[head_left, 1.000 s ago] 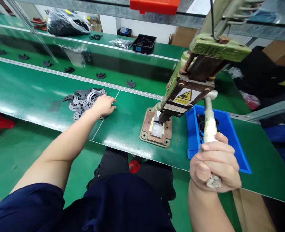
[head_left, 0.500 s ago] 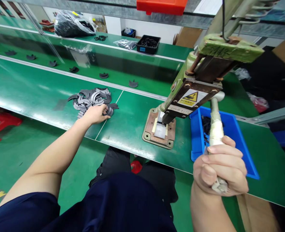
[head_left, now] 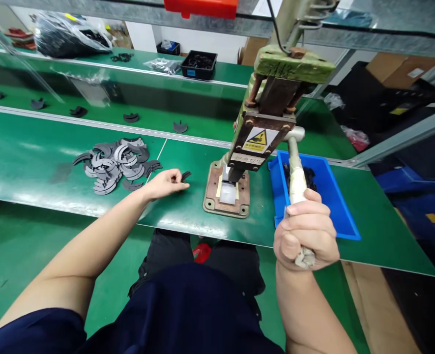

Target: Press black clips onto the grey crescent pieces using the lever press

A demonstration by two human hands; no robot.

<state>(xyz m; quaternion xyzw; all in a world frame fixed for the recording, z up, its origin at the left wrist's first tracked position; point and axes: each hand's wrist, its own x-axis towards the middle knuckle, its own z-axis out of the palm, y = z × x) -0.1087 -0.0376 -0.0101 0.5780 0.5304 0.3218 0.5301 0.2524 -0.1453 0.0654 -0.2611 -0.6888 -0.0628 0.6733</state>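
Your left hand [head_left: 164, 183] is pinching one dark curved piece [head_left: 185, 175] between fingertips, low over the green bench [head_left: 188, 211], between the pile of gray pieces [head_left: 112, 162] and the press [head_left: 254, 137]. Its long axis runs roughly toward the press base; can't tell which way the curve faces. Your right hand [head_left: 305, 236] is wrapped tight around the lever handle [head_left: 296, 182], which stands nearly upright. The blue bin [head_left: 335, 211] beside it holds dark parts; the black tray [head_left: 199, 64] at the back holds more.
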